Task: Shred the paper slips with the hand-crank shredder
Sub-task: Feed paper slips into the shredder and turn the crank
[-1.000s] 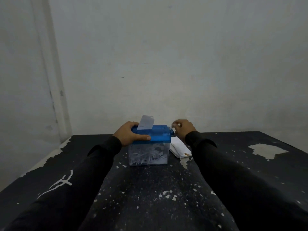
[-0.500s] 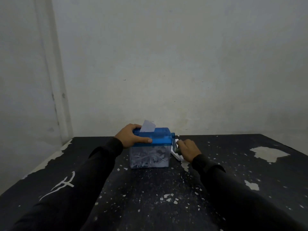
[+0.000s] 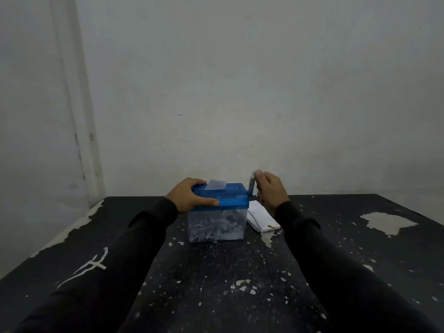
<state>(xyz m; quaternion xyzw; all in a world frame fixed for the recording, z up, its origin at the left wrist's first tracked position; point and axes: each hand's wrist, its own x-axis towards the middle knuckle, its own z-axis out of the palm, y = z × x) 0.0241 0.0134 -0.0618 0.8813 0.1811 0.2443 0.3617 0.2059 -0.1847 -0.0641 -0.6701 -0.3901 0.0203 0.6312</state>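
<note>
Right hand [image 3: 270, 192] grips crank [image 3: 251, 186] beside shredder [image 3: 219, 207].

Setting: bare, dim room, type uncertain; reads as a plain utility or spare room rather than a fitted office or kitchen. Evidence: unpainted-looking off-white plaster wall [image 3: 240, 80] with scuffs and small marks, no fixtures or decoration. A vertical trim strip [image 3: 79, 111] in the left corner has chipped paint. The work surface is a black-painted counter [image 3: 216, 272], heavily worn, with white flecks and larger peeled patches [image 3: 389, 223] exposing a pale layer beneath; its left edge is chipped too. Only small desk-type items sit on it: a blue-lidded hand-crank shredder [image 3: 219, 212] and a stack of paper slips [image 3: 260, 217] beside it.
</note>
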